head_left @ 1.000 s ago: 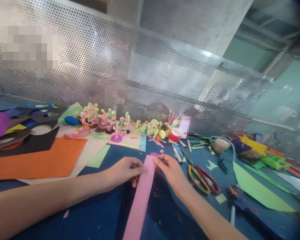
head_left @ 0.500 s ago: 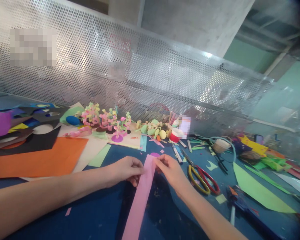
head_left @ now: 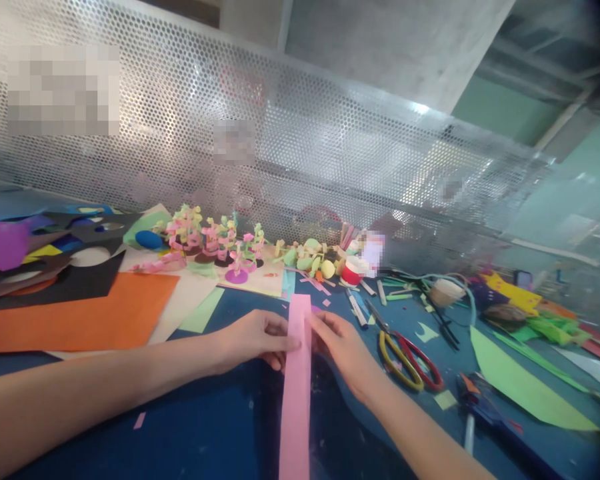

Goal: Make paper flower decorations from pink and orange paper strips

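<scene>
A long pink paper strip (head_left: pixel 297 393) lies lengthwise on the blue table (head_left: pixel 200 427), running from the bottom edge up to the middle. My left hand (head_left: pixel 253 337) pinches the strip's left edge near its top end. My right hand (head_left: pixel 341 347) pinches the right edge opposite it. Both hands are closed on the strip, thumbs on top.
Yellow-and-red scissors (head_left: pixel 405 360) lie just right of my right hand. An orange sheet (head_left: pixel 80 317) and stacked coloured papers fill the left. Small paper flower models (head_left: pixel 215 243) stand at the back before a perforated metal screen (head_left: pixel 280 133). Green paper (head_left: pixel 520 383) and a craft knife (head_left: pixel 473 410) lie right.
The pink strip has slid away from me, so its top end now sticks out beyond my fingers, and it lies straighter. Both hands keep their pinch.
</scene>
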Demonstrator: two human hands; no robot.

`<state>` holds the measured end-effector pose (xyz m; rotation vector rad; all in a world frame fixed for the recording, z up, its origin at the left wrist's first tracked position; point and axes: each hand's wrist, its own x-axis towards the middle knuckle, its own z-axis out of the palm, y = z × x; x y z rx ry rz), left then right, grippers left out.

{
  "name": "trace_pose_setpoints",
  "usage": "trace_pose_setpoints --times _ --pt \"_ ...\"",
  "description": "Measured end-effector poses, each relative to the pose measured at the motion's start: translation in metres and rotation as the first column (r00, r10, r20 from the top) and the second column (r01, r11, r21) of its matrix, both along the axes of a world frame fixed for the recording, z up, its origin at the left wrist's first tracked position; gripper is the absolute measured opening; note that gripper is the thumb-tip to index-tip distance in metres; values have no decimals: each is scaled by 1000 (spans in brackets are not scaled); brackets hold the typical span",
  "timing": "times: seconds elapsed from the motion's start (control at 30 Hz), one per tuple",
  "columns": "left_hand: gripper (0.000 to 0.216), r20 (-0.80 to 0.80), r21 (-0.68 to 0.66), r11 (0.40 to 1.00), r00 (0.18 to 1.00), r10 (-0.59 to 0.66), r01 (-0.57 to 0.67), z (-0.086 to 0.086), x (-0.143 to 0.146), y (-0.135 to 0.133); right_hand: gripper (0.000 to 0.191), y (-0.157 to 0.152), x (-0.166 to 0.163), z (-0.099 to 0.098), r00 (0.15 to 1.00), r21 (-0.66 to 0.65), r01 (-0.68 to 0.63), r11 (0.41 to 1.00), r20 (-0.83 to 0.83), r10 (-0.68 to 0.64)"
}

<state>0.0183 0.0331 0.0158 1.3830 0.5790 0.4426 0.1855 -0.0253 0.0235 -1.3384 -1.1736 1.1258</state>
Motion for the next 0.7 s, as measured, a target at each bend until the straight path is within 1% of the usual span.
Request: trace_pose_setpoints --times 0.07,0.1,0.13,0.2,0.27,0.3,0.33,0.4,0.47,0.53,0.6,0.63,0.7 --pt "27 26 54 998 999 30 -32 -1 1 1 28 -1 -1 0 994 -52 -65 996 -89 61" --pt "27 34 75 996 998 48 -51 -1 1 2 28 -2 -1 0 993 -59 -86 995 -87 81" --pt "28 36 88 994 997 64 -66 -2 1 3 28 -1 -1 -1 995 -51 -89 995 -49 86" --pt "29 30 83 993 996 80 -83 -4 1 4 27 0 0 -3 995 2 -50 999 87 49" --pt "28 12 44 997 998 68 -69 -5 0 4 27 2 1 -4 979 66 -14 998 205 0" --pt "28 0 21 998 999 51 -51 -5 0 3 28 3 2 -4 974 86 -6 996 227 -14" --pt "28 -10 3 999 999 34 -34 -5 0 3 27 3 2 -4 977 91 -1 996 212 -19" --pt "28 -16 2 1000 1000 25 -25 -4 0 3 28 1 1 -3 995 41 8 999 96 -12" --pt "27 2 39 996 997 78 -78 -3 0 4 29 -2 -1 0 999 -46 -32 998 -26 31" --pt "27 28 74 985 988 153 -155 -2 0 7 30 -5 -2 2 993 -104 -106 989 -61 100" --pt "27 54 84 974 977 207 -211 -1 0 9 29 -6 -3 4 991 -97 -136 986 -4 136" --pt "28 68 72 972 974 217 -222 0 -1 9 28 -6 -3 4 991 -74 -119 990 50 123" --pt "28 80 13 980 977 197 -199 1 -1 8 27 -6 -3 4 982 -6 -55 998 178 56"
